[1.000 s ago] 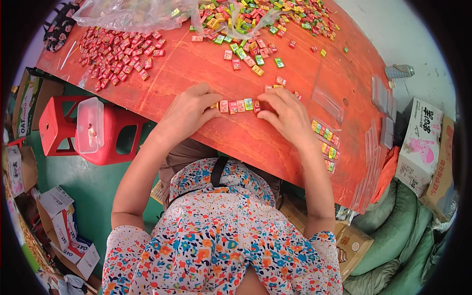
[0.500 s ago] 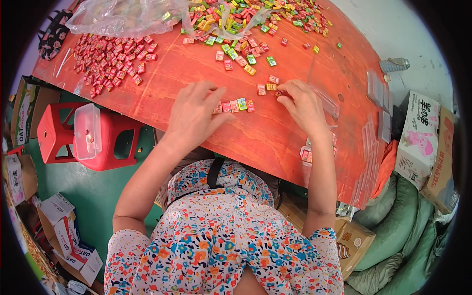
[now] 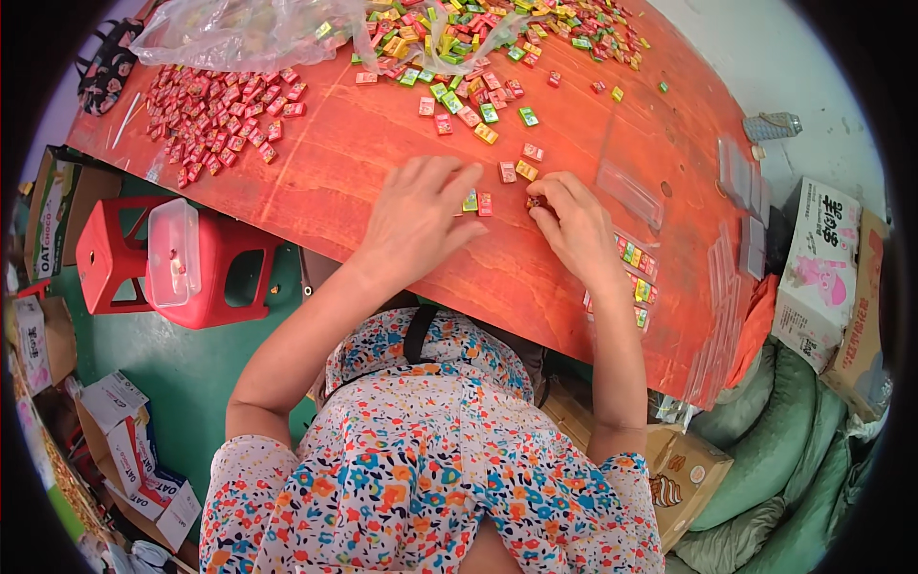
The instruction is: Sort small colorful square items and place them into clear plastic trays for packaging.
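Observation:
My left hand (image 3: 416,225) hovers over a short row of small candy-sized boxes, its thumb and fingers spread. It hides most of that row; a red box (image 3: 485,204) and part of a green one (image 3: 469,201) show past the fingertips. To its right, my right hand (image 3: 577,228) pinches a small dark red box (image 3: 533,202) between thumb and fingertips, just above the table. Beyond that hand lie a yellow box (image 3: 526,170), a pale red box (image 3: 507,172) and another pale red one (image 3: 533,151), loose on the tabletop.
The red wooden table (image 3: 382,124) carries a heap of red boxes (image 3: 220,120) at left and a mixed pile (image 3: 469,38) beside a clear plastic bag (image 3: 249,33) at the back. Clear trays (image 3: 631,194) and filled cases (image 3: 636,256) lie right. A red stool (image 3: 215,277) stands left.
My left hand has slid right along the row, covering more of it. My right hand has come slightly left and nearer with the small box, and the filled cases beside its forearm show more.

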`<state>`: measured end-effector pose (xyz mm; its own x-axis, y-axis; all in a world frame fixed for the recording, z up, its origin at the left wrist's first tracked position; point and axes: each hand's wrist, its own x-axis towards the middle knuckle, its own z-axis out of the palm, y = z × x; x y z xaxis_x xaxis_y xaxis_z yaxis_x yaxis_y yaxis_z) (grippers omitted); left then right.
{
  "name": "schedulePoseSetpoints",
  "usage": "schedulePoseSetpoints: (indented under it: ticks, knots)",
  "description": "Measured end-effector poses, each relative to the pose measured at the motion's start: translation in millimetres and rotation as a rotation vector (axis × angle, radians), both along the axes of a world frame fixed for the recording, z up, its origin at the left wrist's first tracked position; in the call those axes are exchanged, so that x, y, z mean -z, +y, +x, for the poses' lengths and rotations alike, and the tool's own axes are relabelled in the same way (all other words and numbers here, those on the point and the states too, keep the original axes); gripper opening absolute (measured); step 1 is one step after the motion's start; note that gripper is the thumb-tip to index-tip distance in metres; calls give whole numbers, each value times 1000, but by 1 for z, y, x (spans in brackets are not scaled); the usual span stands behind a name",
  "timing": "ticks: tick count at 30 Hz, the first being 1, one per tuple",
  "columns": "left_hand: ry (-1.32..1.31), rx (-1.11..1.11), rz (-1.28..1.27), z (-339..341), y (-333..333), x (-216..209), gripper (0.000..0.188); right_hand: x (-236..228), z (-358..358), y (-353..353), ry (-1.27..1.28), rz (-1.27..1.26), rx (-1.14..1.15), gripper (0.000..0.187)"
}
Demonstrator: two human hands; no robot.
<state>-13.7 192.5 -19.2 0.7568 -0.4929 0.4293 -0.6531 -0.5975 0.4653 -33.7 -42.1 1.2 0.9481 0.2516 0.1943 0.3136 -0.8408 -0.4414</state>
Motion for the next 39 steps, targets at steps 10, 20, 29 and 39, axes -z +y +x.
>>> schedulePoseSetpoints:
  ticks: [10,20,29,39]
  knots:
    - [206,-119,44,-12,64,-13,52,1,16,9,-202,-157,-57,27]
    - [233,-82,50,-8,48,-2,52,-1,12,16,-76,-219,-211,34]
    - [171,-35,75,-3,29,-4,40,4,-2,33,-13,38,-153,45]
    - [67,58,19,3,-18,-6,29,1,-14,-1,-95,-11,-33,27]
